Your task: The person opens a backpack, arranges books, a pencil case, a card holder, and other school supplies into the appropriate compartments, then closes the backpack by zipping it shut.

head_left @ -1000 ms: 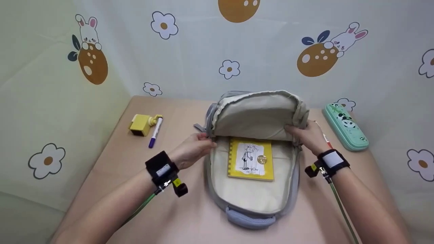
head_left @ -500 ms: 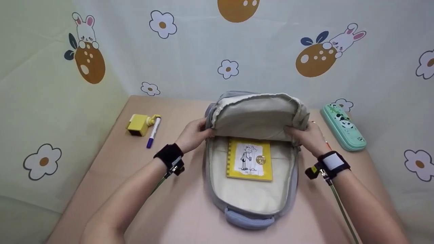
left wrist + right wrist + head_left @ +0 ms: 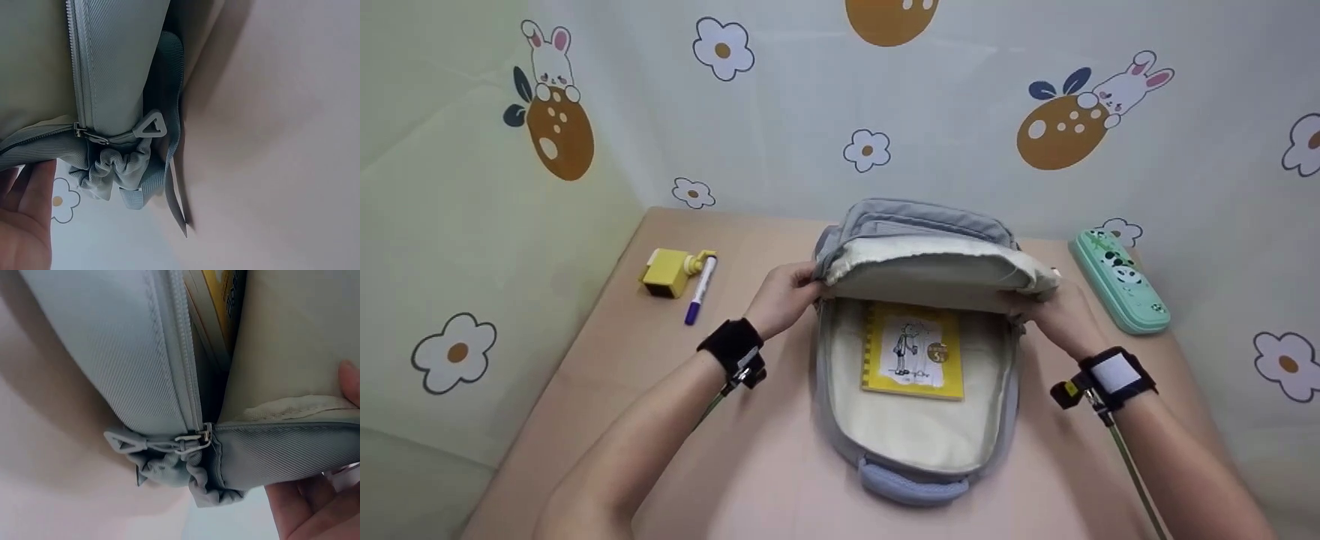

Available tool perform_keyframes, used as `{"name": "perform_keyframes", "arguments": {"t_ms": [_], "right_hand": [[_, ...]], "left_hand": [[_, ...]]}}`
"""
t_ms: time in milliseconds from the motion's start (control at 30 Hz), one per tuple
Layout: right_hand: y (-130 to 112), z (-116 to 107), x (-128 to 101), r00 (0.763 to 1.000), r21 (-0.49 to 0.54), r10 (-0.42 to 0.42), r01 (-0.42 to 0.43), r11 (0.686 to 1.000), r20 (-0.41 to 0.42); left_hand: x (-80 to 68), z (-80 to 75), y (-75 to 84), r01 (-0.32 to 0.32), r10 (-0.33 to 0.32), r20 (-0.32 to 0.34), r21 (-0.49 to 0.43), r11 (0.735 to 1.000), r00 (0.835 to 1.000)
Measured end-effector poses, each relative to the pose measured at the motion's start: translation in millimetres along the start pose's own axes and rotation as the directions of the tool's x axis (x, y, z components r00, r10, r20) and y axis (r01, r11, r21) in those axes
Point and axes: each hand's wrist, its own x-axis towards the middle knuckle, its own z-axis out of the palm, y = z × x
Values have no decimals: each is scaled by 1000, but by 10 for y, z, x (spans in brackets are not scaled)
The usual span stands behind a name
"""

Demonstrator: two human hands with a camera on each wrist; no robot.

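A grey-blue backpack (image 3: 916,491) lies unzipped on the table, its cream lining (image 3: 915,435) showing. Inside rests a yellow book (image 3: 877,379) with a cartoon figure on its cover. The raised front flap (image 3: 930,277) leans over the book's upper end. My left hand (image 3: 781,300) grips the flap's left edge; in the left wrist view its fingers lie against the outer side, near the zipper pull (image 3: 151,125). My right hand (image 3: 1063,315) holds the flap's right edge, thumb on the lining and fingers outside, beside the other zipper pull (image 3: 125,440). Fingertips are partly hidden.
At the left of the table (image 3: 607,390) stand a yellow box-shaped gadget with a crank (image 3: 666,271) and a white marker with a purple cap (image 3: 701,291). A green panda pencil case (image 3: 1121,281) lies at the right. A printed curtain (image 3: 780,135) hangs behind.
My left hand has moved up and taken hold of the flap's left edge. The flap has tipped down toward me with my right hand, so more of the bag's outer front shows.
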Motion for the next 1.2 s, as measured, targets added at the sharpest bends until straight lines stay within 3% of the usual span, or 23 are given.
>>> {"name": "perform_keyframes", "arguments": {"t_ms": [100, 167, 333, 433, 600, 733, 900, 1033, 1133, 1200], "right_hand": [[10, -12, -26, 996, -108, -86, 84, 991, -16], [17, -18, -45, 983, -206, -185, 177, 962, -19], [44, -35, -137, 955, -236, -295, 282, 930, -20], [64, -45, -211, 953, -215, -303, 294, 931, -9], [91, -37, -332, 916, -319, -400, 391, 863, 40], [124, -2, -411, 871, -418, -484, 473, 775, 88], [203, 45, -493, 829, -471, -546, 531, 704, 118], [254, 84, -549, 795, -497, -587, 575, 650, 153], [286, 123, -591, 779, -515, -601, 594, 618, 177], [308, 153, -619, 775, -524, -603, 599, 605, 190]], "left_hand": [[-25, -10, 0, -48, 48, -3, 55, 997, 999], [-55, -22, -5, -78, 78, -1, 95, 992, 997], [-122, -46, -25, -154, 149, 40, 169, 973, 988], [-148, -55, -44, -217, 207, 68, 209, 953, 976], [-203, -71, -84, -332, 312, 113, 287, 899, 943], [-257, -86, -119, -438, 402, 175, 388, 811, 899], [-297, -89, -203, -587, 545, 237, 467, 662, 804], [-330, -88, -266, -659, 614, 283, 503, 559, 737], [-363, -85, -288, -687, 621, 335, 530, 497, 708], [-387, -82, -302, -697, 613, 370, 546, 465, 698]]}}
